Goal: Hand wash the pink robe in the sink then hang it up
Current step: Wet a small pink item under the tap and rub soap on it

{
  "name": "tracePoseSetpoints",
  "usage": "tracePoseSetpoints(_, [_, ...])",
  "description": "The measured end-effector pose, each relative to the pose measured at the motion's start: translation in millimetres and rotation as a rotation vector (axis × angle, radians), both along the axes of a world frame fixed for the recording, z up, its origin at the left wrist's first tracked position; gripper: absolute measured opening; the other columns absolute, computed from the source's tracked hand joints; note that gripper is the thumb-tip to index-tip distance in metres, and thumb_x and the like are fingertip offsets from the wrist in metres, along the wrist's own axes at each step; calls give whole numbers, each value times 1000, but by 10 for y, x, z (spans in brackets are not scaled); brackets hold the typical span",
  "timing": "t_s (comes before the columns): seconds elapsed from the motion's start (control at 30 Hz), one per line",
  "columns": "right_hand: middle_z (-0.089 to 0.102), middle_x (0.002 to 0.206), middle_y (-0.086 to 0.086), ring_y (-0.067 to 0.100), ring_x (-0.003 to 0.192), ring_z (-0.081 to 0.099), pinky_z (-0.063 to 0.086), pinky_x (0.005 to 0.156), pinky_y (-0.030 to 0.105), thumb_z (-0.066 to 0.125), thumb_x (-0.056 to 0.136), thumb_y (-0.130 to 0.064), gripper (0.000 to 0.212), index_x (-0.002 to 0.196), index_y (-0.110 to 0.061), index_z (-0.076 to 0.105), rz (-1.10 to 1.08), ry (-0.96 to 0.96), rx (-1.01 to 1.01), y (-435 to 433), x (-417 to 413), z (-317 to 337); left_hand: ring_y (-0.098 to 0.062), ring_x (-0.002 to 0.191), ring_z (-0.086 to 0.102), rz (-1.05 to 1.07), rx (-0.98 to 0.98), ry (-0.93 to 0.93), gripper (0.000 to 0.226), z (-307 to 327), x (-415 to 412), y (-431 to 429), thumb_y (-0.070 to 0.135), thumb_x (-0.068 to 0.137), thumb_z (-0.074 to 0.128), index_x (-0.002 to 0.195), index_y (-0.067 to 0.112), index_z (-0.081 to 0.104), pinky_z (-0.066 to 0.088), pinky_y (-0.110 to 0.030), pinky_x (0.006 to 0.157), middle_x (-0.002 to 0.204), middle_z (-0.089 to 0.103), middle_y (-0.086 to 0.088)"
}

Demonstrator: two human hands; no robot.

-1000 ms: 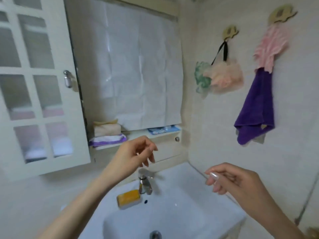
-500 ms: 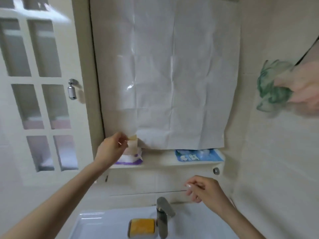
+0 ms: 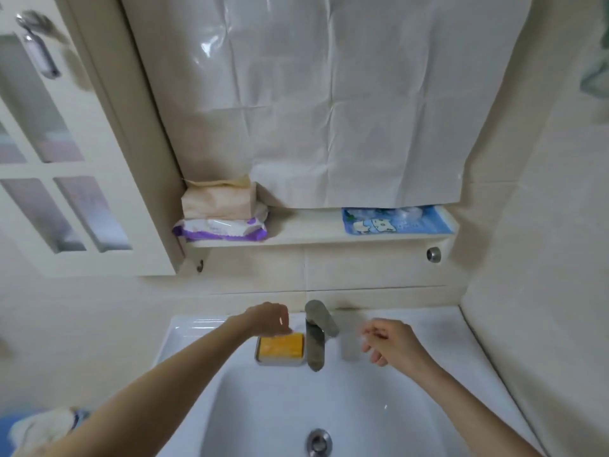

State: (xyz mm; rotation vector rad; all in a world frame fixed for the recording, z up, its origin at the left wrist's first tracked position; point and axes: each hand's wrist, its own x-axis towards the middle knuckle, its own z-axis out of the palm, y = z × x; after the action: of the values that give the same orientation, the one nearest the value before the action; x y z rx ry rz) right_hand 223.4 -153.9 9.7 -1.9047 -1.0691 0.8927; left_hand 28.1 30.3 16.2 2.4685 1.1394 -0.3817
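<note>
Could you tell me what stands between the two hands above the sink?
In the head view, the metal faucet stands between the left hand and the right hand, at the back of the sink. The yellow soap lies just under the left hand.

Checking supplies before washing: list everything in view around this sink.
sink: one, white, bottom centre
faucet: one, silver, back of sink
soap: one, yellow, in dish left of faucet
drain: one, metal, basin floor
shelf: one, white, above sink
tissue pack: one, beige, on wipes
wipes: one, purple-white, shelf's left end
tray: one, blue, shelf's right end
sheet: one, white, above shelf
cabinet door: one, white, left
left hand: one, over soap
right hand: one, right of faucet, empty
</note>
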Motion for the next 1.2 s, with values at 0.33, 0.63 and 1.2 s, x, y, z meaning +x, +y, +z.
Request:
tracePoseSetpoints(0.33, [64, 91, 8, 9, 49, 60, 54, 53, 26, 54, 91, -2, 26, 92, -26, 60, -170, 159, -43, 417, -398, -1267, -32, 141, 10, -51, 217, 265, 109, -1652, -81, 600, 52, 72, 73, 147, 11, 6, 11, -52, 115, 153, 10, -10])
tracePoseSetpoints(0.63, [67, 89, 9, 13, 53, 63, 53, 53, 26, 54, 91, 1, 27, 94, -25, 61, -201, 215, -68, 395, -563, -1515, -31, 129, 26, -174, 319, 224, 100, -2039, 86, 611, 53, 70, 73, 141, 11, 18, 24, -43, 107, 143, 23, -11])
tracePoseSetpoints(1.2, [58, 99, -17, 6, 74, 58, 52, 78, 32, 53, 89, -13, 29, 109, -35, 57, -250, -207, 30, 443, -333, -414, -7, 97, 55, -84, 341, -712, 31, -973, 14, 161, 26, 80, 54, 111, 28, 51, 52, -24, 64, 113, 42, 14])
